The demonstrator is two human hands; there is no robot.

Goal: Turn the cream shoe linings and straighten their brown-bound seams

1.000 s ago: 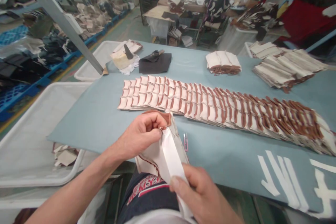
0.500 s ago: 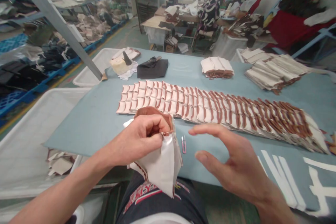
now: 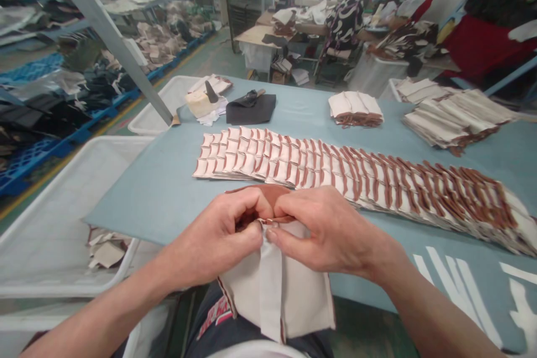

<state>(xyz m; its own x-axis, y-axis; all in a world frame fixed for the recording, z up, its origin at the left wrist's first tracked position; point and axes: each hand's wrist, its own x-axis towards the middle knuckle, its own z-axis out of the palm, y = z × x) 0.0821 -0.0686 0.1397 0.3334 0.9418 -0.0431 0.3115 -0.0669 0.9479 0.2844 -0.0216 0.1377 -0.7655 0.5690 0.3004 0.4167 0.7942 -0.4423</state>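
Note:
Both hands meet at the upper edge of a cream and brown fabric piece (image 3: 306,296) that hangs over the lap at the table's near edge. My left hand (image 3: 226,235) is closed, pinching the brown-lined edge. Close beside it, my right hand (image 3: 323,229) pinches the same edge, thumb and fingers together. A pale strip (image 3: 271,291) runs down the middle of the piece from between the fingertips. Beyond the hands, a long overlapping row of cream pieces with brown edges (image 3: 302,159) lies across the blue table (image 3: 146,196).
Farther back are a dark cloth (image 3: 255,109), a yellowish block (image 3: 201,105) and stacks of cream pieces (image 3: 356,106) (image 3: 457,117). White strips (image 3: 461,285) lie at the right. A white bin (image 3: 71,151) stands left; two people (image 3: 344,19) are in the background.
My right hand has moved left and closed on the fabric edge beside my left hand. The piece has spread wider, its pale strip now showing. The pink snips are no longer visible. The view has shifted slightly.

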